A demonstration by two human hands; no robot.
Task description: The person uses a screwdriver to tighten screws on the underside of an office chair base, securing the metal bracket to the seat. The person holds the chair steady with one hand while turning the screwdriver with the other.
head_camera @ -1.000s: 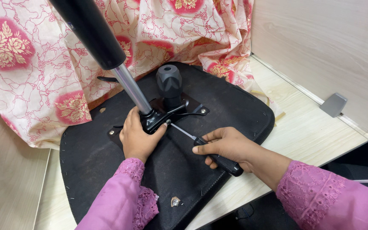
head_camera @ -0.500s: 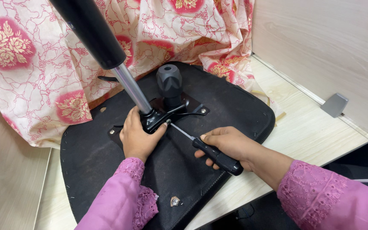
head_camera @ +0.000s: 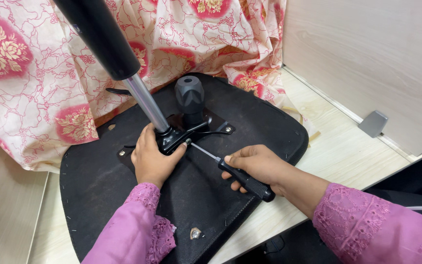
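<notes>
In the middle of the frame the left hand (head_camera: pixel 151 159) lies flat on the black metal bracket (head_camera: pixel 179 134) bolted to the underside of a chair seat (head_camera: pixel 123 195), its fingers curled about the base of the gas cylinder (head_camera: pixel 123 63) that slants up toward the upper left. The right hand (head_camera: pixel 260 166) is closed around the black handle of a screwdriver (head_camera: pixel 230 169), thumb on top, and the thin shaft runs up and left to a screw at the near edge of the bracket. Over the last second little has moved: the left hand has kept its place on the bracket, while the right hand and handle have shifted only slightly, with the tip staying on the same screw. That looks like slow turning of this one fastener, not a move to another. A black knob (head_camera: pixel 189 98) stands upright just behind the bracket, and a second bright screw (head_camera: pixel 228 129) shows at its right end. The seat lies upside down on a pale wooden table (head_camera: pixel 348 146), with a pink flowered cloth (head_camera: pixel 35 88) heaped behind it across the top of the frame. A light wood panel (head_camera: pixel 367 58) closes the upper right, with a small grey bracket (head_camera: pixel 373 123) at its foot. Both sleeves are pinkish purple with lace cuffs.
</notes>
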